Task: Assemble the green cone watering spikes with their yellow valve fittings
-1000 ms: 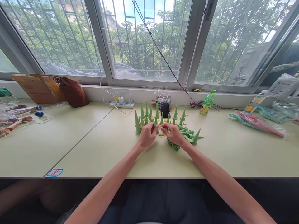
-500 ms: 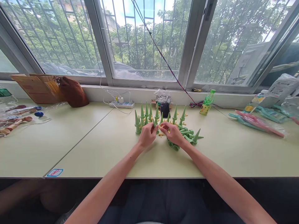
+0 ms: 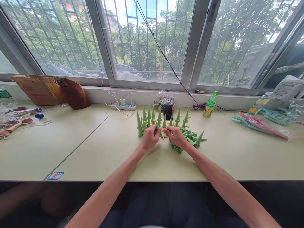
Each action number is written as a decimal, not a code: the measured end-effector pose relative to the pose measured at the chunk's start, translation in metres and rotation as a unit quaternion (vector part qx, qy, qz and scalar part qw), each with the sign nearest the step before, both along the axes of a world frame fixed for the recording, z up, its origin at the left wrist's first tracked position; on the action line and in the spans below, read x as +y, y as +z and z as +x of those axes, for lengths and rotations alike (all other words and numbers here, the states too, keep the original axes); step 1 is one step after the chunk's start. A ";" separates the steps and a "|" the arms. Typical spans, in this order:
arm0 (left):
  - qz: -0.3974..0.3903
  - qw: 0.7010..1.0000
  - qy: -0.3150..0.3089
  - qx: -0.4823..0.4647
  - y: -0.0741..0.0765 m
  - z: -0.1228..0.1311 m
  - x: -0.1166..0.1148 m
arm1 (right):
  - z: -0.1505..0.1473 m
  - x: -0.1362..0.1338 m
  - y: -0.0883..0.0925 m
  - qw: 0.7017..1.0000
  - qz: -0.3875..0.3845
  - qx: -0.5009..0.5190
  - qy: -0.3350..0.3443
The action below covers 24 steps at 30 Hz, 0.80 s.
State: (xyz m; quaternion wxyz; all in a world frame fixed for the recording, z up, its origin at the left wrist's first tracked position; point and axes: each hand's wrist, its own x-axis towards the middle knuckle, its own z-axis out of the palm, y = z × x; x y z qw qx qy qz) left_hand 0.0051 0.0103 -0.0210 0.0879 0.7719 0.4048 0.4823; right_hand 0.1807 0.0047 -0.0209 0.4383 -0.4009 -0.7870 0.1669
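Observation:
My left hand is closed around a green cone-shaped plant watering spike, its pointed tip upward. Facing it, my right hand pinches a small yellow valve against the spike's side; the fingers hide most of the joint. Behind my hands stand several green spikes, points up, many with yellow valves sticking out at the side. Under and beside my right wrist lies a heap of loose green spikes. Small yellow parts lie on the table between my hands.
Behind the spikes stands a dark phone. A green drink bottle and a white power strip are at the back. Bagged items lie right; wooden toys, a brown pouch and a cardboard box lie left.
My right fingers have shifted slightly at the yellow valve, with the hand a little to the right. My left hand stays in place with the spike.

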 end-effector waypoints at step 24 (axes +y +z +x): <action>-0.008 1.000 0.002 -0.001 0.003 0.001 -0.002 | -0.001 -0.001 0.002 1.000 0.004 0.014 0.001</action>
